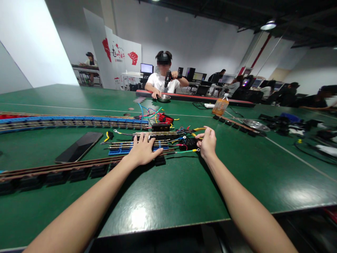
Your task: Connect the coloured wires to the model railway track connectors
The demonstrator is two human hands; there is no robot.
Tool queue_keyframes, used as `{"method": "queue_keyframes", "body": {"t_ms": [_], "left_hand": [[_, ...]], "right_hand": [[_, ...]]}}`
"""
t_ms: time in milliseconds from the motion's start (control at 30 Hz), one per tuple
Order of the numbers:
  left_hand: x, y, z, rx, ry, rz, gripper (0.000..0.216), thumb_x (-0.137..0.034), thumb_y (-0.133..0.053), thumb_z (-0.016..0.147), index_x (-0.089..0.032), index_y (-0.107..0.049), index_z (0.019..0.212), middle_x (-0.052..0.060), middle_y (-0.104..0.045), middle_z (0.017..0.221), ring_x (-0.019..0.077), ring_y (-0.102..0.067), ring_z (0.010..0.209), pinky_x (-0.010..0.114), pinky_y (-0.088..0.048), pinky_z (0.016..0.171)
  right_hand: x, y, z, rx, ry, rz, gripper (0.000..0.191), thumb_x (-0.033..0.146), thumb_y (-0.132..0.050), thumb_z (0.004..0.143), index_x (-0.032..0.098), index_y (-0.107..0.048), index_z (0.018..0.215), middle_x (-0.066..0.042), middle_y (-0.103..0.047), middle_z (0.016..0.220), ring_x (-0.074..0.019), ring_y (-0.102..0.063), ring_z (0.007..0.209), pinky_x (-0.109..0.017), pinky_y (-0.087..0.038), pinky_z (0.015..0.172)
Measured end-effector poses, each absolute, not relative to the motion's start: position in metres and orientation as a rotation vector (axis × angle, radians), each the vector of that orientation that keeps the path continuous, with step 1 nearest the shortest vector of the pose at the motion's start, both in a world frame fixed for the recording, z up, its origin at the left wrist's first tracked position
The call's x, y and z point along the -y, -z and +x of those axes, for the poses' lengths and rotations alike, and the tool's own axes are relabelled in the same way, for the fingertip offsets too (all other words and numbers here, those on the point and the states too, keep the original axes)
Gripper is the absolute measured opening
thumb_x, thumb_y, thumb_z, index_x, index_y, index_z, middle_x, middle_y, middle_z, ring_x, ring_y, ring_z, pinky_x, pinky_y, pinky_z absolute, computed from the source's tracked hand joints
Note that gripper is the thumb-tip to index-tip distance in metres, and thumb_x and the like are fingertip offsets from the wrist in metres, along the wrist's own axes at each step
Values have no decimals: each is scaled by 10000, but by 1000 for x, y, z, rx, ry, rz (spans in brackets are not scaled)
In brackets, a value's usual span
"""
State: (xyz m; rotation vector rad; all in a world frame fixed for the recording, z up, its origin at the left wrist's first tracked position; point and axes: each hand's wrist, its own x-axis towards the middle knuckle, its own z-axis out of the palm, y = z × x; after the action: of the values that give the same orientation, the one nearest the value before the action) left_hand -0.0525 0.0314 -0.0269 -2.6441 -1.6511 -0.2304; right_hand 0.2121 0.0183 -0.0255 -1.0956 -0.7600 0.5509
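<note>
My left hand (143, 150) lies flat, fingers spread, pressing on a short section of model rail track (123, 147) with blue and black ties. My right hand (207, 142) is curled, its fingers pinched around yellow-handled pliers (198, 130) beside a black block (187, 143) with red, green and yellow wires (184, 151) ending in ring terminals. More coloured wires and a red part (164, 118) lie just behind.
A long blue track (71, 123) and a brown track (60, 167) run along the left of the green table (168, 196). A dark phone (79, 147), a small cutter (108, 136), a drink bottle (220, 104), metal bowls and black parts lie around. A person opposite holds a power tool.
</note>
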Motion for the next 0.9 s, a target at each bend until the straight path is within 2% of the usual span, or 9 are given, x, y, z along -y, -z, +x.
{"method": "queue_keyframes", "body": {"t_ms": [233,400,533,600,667,767,900], "left_hand": [[-31,25,-52,1656,223,-2647,804,-712,-250,891,-148,-460,1425,210,-288,1552,417,-202,1444,627,-172,1128],[-31,25,-52,1655,222,-2649,801,-709,-251,892,-147,-461,1423,215,-294,1547,418,-204,1442,625,-175,1127],[-31,26,-53,1641,238,-2649,805,-710,-244,891,-145,-462,1422,217,-298,1544,421,-210,1440,623,-178,1126],[-31,27,-53,1643,241,-2653,813,-714,-237,889,-143,-462,1422,220,-294,1546,423,-205,1441,626,-177,1124],[-32,27,-53,1648,240,-2654,820,-718,-233,886,-141,-462,1421,218,-289,1549,423,-199,1442,624,-176,1124],[-31,26,-53,1653,240,-2650,813,-712,-233,889,-141,-460,1422,210,-286,1553,418,-198,1444,618,-176,1127],[-30,24,-53,1658,223,-2655,806,-711,-236,890,-146,-471,1414,210,-292,1550,420,-202,1443,624,-171,1126]], "right_hand": [[-18,23,214,669,-621,-1084,457,635,-487,860,222,-466,1053,100,-545,470,-34,-289,244,-135,-233,292],[-17,25,213,785,-533,-1119,529,681,-492,832,210,-484,1075,90,-561,487,-38,-301,265,-141,-239,294],[-17,28,214,902,-466,-1130,518,639,-519,847,201,-493,1122,66,-613,593,-29,-325,313,-147,-257,325],[-17,31,214,966,-402,-1123,465,577,-524,873,204,-495,1148,29,-658,707,-51,-451,400,-162,-342,383],[-17,33,213,1059,-303,-1120,412,506,-521,897,207,-501,1180,-19,-693,837,-108,-614,616,-202,-457,507],[-14,35,209,1206,-191,-1147,374,409,-508,918,210,-491,1234,-64,-708,983,-167,-660,913,-254,-512,660],[-5,35,201,1309,-95,-1203,378,294,-487,918,213,-451,1285,-76,-700,1061,-152,-658,872,-251,-507,651]]}}
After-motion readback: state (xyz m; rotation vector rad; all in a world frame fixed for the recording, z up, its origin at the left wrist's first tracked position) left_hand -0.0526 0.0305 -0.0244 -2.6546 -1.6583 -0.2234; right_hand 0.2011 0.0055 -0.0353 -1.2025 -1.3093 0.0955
